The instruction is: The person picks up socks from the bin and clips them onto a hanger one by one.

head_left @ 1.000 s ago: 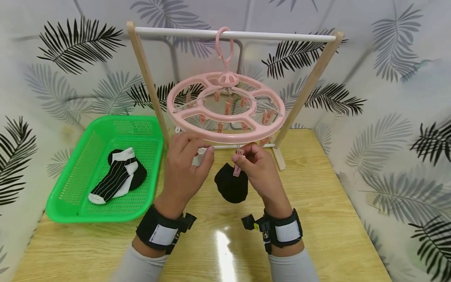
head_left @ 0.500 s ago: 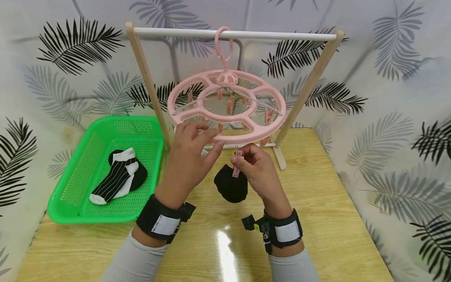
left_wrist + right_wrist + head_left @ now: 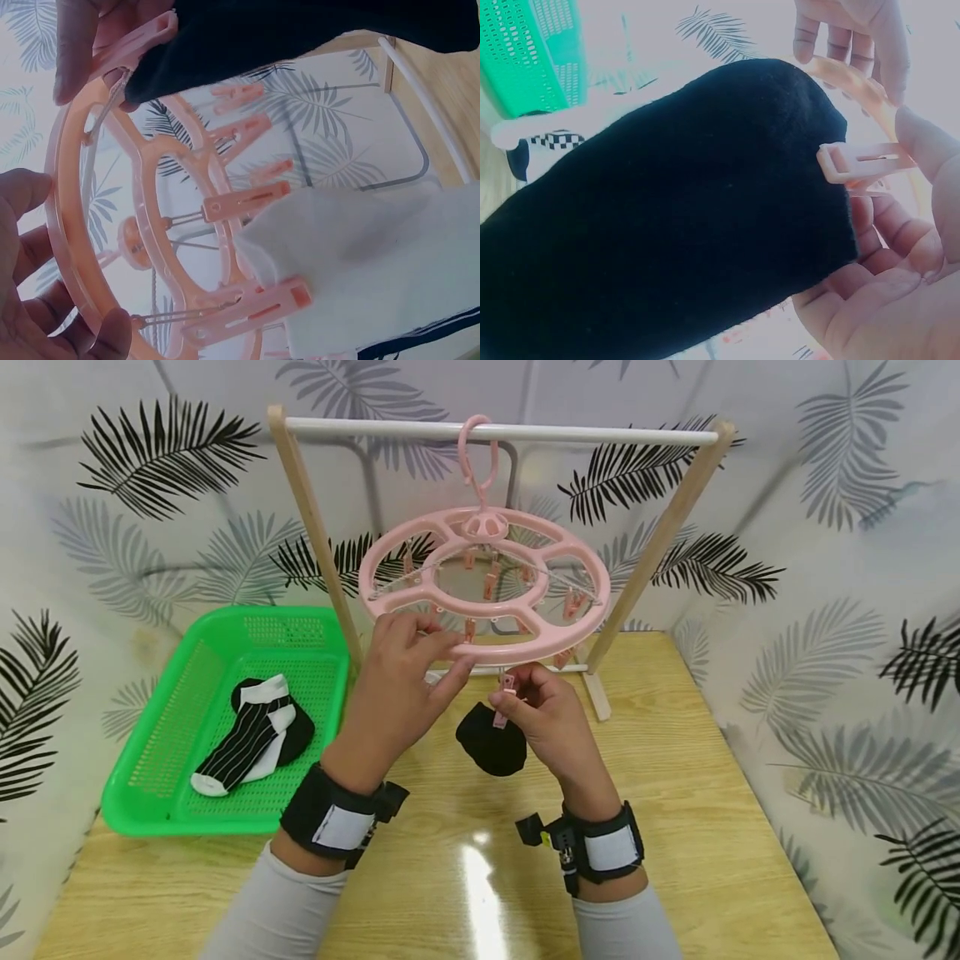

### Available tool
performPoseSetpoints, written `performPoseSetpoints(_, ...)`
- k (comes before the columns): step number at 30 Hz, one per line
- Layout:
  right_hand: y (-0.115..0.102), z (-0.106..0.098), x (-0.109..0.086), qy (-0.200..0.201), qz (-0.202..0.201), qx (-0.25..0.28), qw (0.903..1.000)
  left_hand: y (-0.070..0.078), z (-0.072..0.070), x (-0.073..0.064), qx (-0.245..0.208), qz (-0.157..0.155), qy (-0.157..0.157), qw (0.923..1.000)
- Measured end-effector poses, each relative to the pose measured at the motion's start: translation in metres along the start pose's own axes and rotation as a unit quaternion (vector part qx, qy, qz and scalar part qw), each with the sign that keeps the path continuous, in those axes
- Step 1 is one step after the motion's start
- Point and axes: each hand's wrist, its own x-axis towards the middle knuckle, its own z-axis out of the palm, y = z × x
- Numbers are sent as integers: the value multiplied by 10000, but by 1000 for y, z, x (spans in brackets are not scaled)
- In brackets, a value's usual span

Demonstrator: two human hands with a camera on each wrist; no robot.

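My right hand (image 3: 558, 727) pinches a pink clothespin (image 3: 501, 706) below the front rim of a round pink drying hanger (image 3: 495, 656). A black sock (image 3: 491, 747) hangs with its edge in that clothespin; the right wrist view shows the black sock (image 3: 705, 210) large, with the clothespin (image 3: 862, 163) over its edge. My left hand (image 3: 397, 685) holds the hanger's front-left rim, fingers above and thumb below. In the left wrist view, the fingers and thumb lie around the hanger rim (image 3: 71, 247), and a white sock (image 3: 375, 255) hangs from other clothespins.
At left, a green basket (image 3: 120, 785) contains a striped black-and-white sock (image 3: 243, 743) and other black and white pieces. The hanger hooks over the white bar (image 3: 600, 437) of a wooden-legged rack (image 3: 675, 518). Beneath is a wooden table (image 3: 675, 827).
My left hand has moved up and right and taken hold of the hanger's rim. The black sock and clothespin have risen slightly, with my right hand still pinching the clothespin.
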Motion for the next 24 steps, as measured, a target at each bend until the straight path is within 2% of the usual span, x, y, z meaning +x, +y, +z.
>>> performPoseSetpoints(7, 1, -1, 1, -40, -31, -247, 9997, -6, -3, 1, -37, 126, -119, 9998)
performPoseSetpoints(13, 2, -2, 2, -37, 69, -468, 9989, -11, -8, 4, -432, 221, -268, 9985)
performPoseSetpoints(16, 2, -4, 2, 66, 170, -675, 9976, -13, -11, 6, -589, 227, -404, 9972)
performPoseSetpoints(20, 2, -9, -2, 325, 227, -953, 9947, -16, -15, 7, -578, 202, -614, 9962)
performPoseSetpoints(24, 2, -17, -9, 594, 126, -1000, 9931, -20, -18, 7, -575, 200, -719, 9955)
